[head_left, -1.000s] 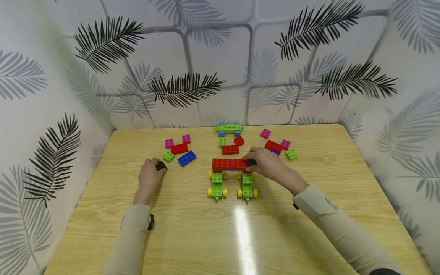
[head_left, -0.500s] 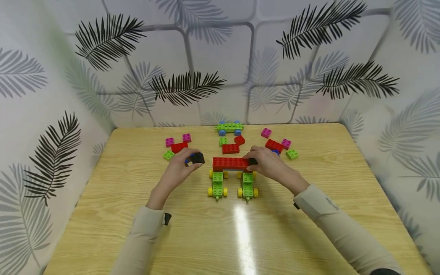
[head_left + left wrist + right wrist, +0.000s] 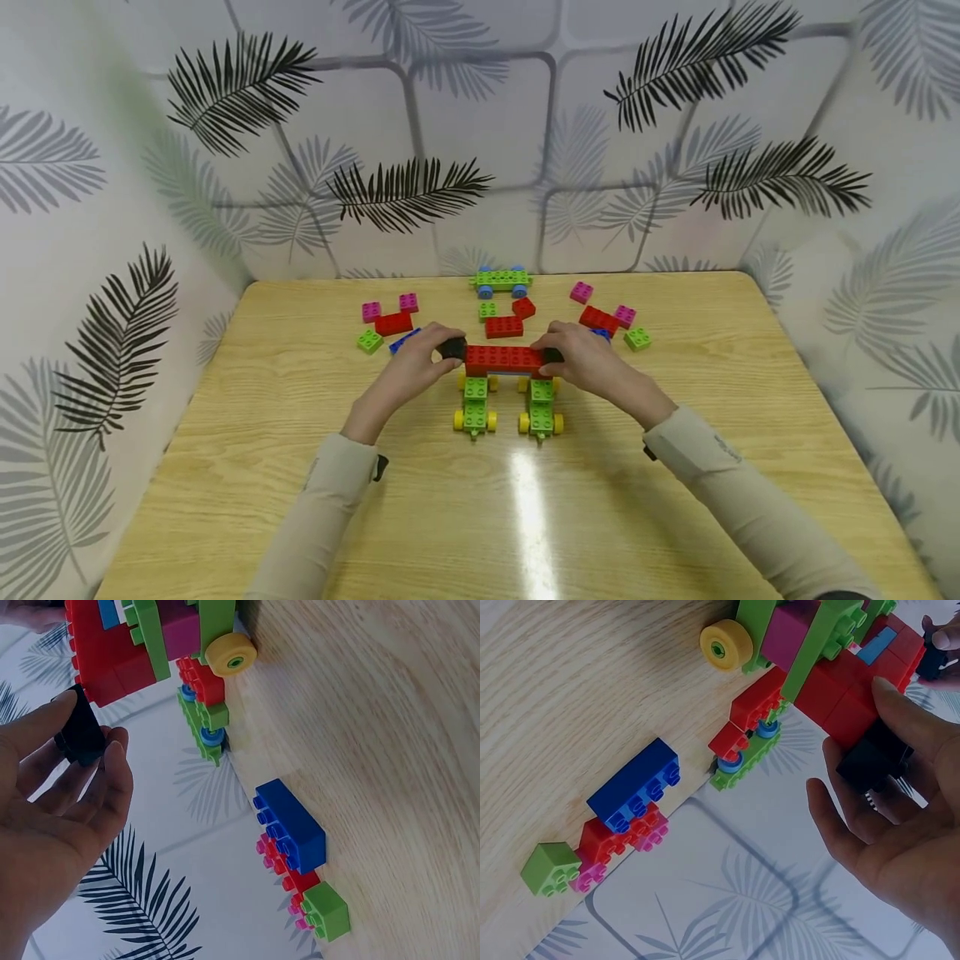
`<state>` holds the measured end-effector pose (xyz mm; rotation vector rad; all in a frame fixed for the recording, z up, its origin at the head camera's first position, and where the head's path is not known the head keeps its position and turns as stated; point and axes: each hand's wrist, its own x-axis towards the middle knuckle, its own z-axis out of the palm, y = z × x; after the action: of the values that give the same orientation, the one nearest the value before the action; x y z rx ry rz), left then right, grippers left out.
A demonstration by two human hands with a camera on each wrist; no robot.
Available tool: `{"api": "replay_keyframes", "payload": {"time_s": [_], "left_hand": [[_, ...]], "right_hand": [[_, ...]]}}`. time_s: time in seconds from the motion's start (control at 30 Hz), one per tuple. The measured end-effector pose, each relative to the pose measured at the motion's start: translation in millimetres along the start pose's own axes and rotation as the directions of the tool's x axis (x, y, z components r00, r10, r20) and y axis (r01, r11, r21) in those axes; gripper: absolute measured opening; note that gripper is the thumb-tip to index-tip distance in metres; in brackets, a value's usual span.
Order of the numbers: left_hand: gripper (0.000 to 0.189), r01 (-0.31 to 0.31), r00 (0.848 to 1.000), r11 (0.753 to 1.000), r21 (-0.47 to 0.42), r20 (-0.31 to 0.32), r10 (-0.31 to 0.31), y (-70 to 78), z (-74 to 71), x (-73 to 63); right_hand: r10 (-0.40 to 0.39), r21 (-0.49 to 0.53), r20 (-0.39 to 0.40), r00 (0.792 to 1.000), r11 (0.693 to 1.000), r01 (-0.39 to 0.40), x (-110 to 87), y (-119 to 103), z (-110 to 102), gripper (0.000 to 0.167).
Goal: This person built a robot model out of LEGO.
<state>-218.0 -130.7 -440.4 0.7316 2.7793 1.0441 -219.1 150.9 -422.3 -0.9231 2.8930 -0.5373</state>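
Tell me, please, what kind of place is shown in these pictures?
Probably a small recording or play corner set up indoors: a wooden table boxed in by walls covered in palm-leaf wallpaper, with toy building bricks such as the long red brick spread on it.

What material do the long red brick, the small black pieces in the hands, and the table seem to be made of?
Long red brick: probably moulded plastic, smooth, slightly glossy, with round studs. Black piece in the left hand: seemingly plastic too, duller; its details are unclear. Table: wood or wood-look laminate, with printed-looking grain and a shiny glare streak.
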Motion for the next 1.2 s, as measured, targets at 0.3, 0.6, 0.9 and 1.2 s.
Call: {"api": "replay_keyframes", "payload": {"time_s": [0.3,0.6,0.9,1.2], "left_hand": [[0.041,-0.008,1.000,0.999,-0.032,-0.003,0.007,3.6,3.2,1.8],[0.041,-0.021,0.999,1.000,-0.020,0.047,0.022,5.3,6.0,4.7],[0.041,-0.071,0.997,0.997,0.011,0.012,0.071,2.7,8.7,6.2],[0.040,-0.089,0.996,0.996,-0.005,-0.010,0.089,-1.6,10.9,5.6]], "right_hand": [[-0.027,0.007,0.008,1.000,1.000,0.027,0.6,2,-1,0.033],[-0.032,0.000,0.005,0.999,0.999,0.032,1.2,2,1,0.033],[-0.032,0.008,-0.005,0.999,0.999,0.032,1.3,1,0,0.031],[-0.018,0.006,-0.008,1.000,1.000,0.018,0.8,1,2,0.031]]}}
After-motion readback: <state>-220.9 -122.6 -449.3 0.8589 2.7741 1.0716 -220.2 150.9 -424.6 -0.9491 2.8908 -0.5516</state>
